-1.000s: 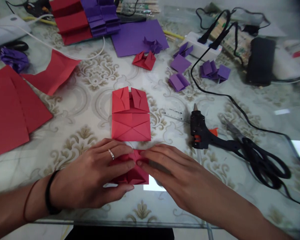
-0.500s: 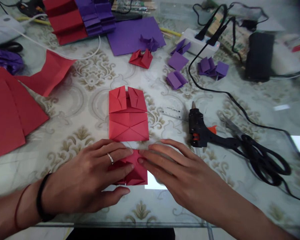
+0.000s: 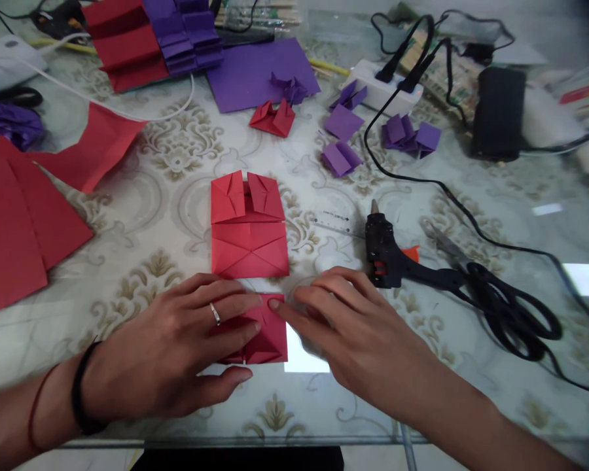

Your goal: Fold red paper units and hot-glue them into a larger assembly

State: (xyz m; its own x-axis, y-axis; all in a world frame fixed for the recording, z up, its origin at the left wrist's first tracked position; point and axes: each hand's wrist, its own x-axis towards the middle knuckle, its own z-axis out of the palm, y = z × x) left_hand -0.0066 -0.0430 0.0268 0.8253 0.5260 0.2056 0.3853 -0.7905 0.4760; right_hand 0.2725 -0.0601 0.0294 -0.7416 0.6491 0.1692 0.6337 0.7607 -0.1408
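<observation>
Head view. Pressed a small red fold (image 3: 269, 333) against the surface (image 3: 142, 216) with the left hand (image 3: 177, 353), palm down, fingers stretched out over the left part of the paper, thumb along its near edge. Gripped nothing with it: lay flat and open, only bearing down. Wore a ring (image 3: 215, 314) on that hand and dark bands (image 3: 81, 392) at the wrist.

Laid the right hand (image 3: 368, 340) just beside, likewise open and palm down, one fingertip (image 3: 275, 305) touching the fold's far edge, the other fingers spread on the bare surface to the right. Closed on nothing there either.

Had the fold near the front edge of the surface, in the middle, between the two hands, its right half uncovered. Just beyond it, across a narrow gap, had a larger red piece (image 3: 248, 226), creased and lying flat.

To the right of that piece, had a clear ruler (image 3: 336, 219), then a black glue gun (image 3: 387, 252) on its side, nozzle pointing away, near the right hand but not touching it. Past the gun, had black-handled scissors (image 3: 500, 301) and a black cable (image 3: 422, 176) running back to a white power strip (image 3: 387, 88).

Farther back, had purple folds (image 3: 341, 157) scattered near the strip, a purple sheet (image 3: 260, 72), and pleated stacks (image 3: 127, 39) in red and purple. At the left, had flat red sheets (image 3: 19, 222) overlapping one another.
</observation>
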